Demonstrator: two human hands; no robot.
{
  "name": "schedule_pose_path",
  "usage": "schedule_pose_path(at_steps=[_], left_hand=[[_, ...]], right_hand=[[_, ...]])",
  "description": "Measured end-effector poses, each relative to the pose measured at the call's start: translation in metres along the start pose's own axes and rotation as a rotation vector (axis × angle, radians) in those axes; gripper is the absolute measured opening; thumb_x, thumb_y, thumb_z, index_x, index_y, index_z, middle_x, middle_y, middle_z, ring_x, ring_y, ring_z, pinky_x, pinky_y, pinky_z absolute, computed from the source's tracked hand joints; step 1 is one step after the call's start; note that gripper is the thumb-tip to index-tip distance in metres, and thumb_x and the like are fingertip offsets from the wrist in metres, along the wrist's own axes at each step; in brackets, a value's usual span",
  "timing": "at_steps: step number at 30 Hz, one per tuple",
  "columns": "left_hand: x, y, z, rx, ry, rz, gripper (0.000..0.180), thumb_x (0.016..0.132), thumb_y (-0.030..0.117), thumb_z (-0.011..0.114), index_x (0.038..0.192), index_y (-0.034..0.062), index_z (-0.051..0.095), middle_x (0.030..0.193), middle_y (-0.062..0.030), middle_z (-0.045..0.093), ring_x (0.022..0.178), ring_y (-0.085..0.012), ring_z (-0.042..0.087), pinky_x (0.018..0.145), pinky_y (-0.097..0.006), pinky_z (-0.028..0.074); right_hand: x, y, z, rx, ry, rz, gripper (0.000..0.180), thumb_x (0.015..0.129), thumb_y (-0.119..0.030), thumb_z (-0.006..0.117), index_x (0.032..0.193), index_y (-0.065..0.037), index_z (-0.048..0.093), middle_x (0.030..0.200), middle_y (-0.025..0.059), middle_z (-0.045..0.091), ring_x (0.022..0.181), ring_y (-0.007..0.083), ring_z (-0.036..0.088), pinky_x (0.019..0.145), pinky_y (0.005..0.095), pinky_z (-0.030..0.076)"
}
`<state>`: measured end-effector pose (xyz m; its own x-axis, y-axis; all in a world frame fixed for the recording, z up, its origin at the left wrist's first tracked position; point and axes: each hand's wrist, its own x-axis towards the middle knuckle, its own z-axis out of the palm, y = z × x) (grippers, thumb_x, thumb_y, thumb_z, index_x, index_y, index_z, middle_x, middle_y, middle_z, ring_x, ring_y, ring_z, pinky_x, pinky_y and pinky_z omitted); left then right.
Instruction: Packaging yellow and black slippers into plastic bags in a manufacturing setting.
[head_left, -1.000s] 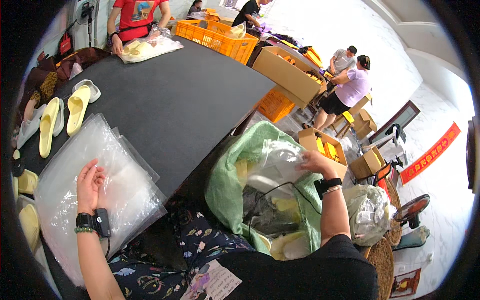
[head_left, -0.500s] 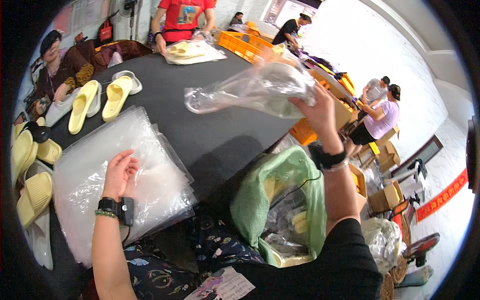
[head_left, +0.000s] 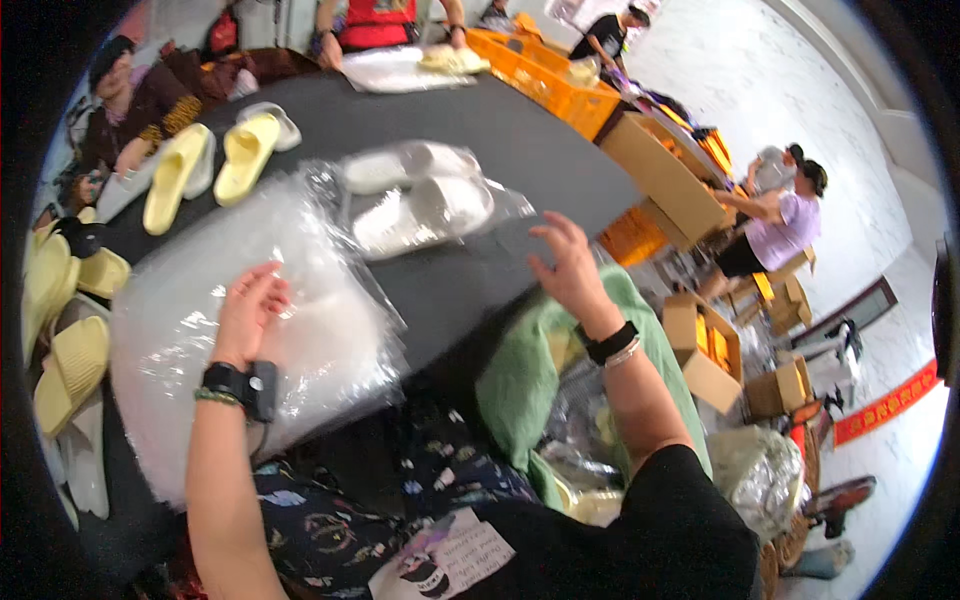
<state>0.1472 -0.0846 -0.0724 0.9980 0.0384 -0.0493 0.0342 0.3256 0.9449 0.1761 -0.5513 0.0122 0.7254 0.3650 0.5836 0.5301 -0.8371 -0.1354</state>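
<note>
On black table (head_left: 520, 140), left hand (head_left: 250, 310) flat on bag stack (head_left: 200, 330), right hand (head_left: 570, 265) released (bagged white slippers (head_left: 420, 205) beside), yellow slippers (head_left: 210, 165) beyond.

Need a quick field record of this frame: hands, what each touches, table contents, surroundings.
left hand: resting flat on the stack of clear plastic bags, fingers spread
right hand: open, empty, at the edge of the bagged white slippers; contact unclear
table: dark table; yellow slippers loose at its far left
beside person: green sack below the right arm
surroundings: orange crate, cardboard boxes, other people at work
</note>
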Motion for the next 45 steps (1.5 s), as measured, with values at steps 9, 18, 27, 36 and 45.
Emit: schedule_pose_path(at_steps=[9, 18, 27, 36, 45], left_hand=[[0.005, 0.003, 0.0, 0.013, -0.019, -0.024, 0.029, 0.098, 0.012, 0.052, 0.123, 0.0002, 0.056, 0.095, -0.0062, 0.062, 0.075, -0.0078, 0.058, 0.065, -0.018, 0.047], [0.001, 0.002, -0.003, 0.041, -0.001, -0.037, 0.031, 0.098, 0.013, 0.052, 0.127, 0.0014, 0.055, 0.097, -0.0069, 0.063, 0.076, -0.0072, 0.057, 0.067, -0.018, 0.046], [0.002, 0.001, 0.005, 0.031, -0.011, -0.023, 0.031, 0.097, 0.012, 0.052, 0.126, 0.0012, 0.055, 0.095, -0.0057, 0.062, 0.077, -0.0069, 0.056, 0.066, -0.018, 0.046], [-0.001, 0.006, 0.002, 0.029, -0.011, -0.026, 0.029, 0.097, 0.011, 0.052, 0.123, -0.001, 0.056, 0.094, -0.0067, 0.062, 0.075, -0.0085, 0.058, 0.067, -0.018, 0.047], [0.003, 0.004, 0.004, 0.051, -0.027, -0.022, 0.028, 0.097, 0.012, 0.053, 0.123, 0.0002, 0.056, 0.094, -0.0056, 0.062, 0.075, -0.0076, 0.058, 0.067, -0.018, 0.046]], right_hand=[[-0.187, 0.103, -0.004, -0.028, -0.245, 0.737, 0.024, 0.08, -0.012, 0.065, 0.101, -0.001, 0.061, 0.108, 0.023, 0.06, 0.106, 0.0398, 0.056, 0.091, 0.0439, 0.046], [-0.242, 0.071, 0.041, -0.305, -0.51, 0.292, 0.04, 0.075, -0.008, 0.062, 0.115, -0.004, 0.057, 0.127, 0.0164, 0.053, 0.125, 0.0359, 0.045, 0.1, 0.0458, 0.041], [-0.23, 0.083, 0.082, -0.63, -0.806, 0.14, 0.032, 0.083, -0.016, 0.059, 0.115, -0.012, 0.061, 0.131, 0.0133, 0.051, 0.134, 0.0367, 0.037, 0.103, 0.055, 0.032], [-0.244, 0.078, 0.051, -0.744, -0.802, 0.212, 0.028, 0.082, -0.02, 0.056, 0.108, -0.013, 0.065, 0.099, 0.0099, 0.059, 0.104, 0.0277, 0.051, 0.093, 0.0441, 0.035], [-0.195, 0.077, 0.067, -0.728, -1.074, -0.412, 0.039, 0.092, -0.026, 0.049, 0.125, -0.009, 0.059, 0.14, 0.0103, 0.046, 0.133, 0.0285, 0.035, 0.109, 0.048, 0.026]])
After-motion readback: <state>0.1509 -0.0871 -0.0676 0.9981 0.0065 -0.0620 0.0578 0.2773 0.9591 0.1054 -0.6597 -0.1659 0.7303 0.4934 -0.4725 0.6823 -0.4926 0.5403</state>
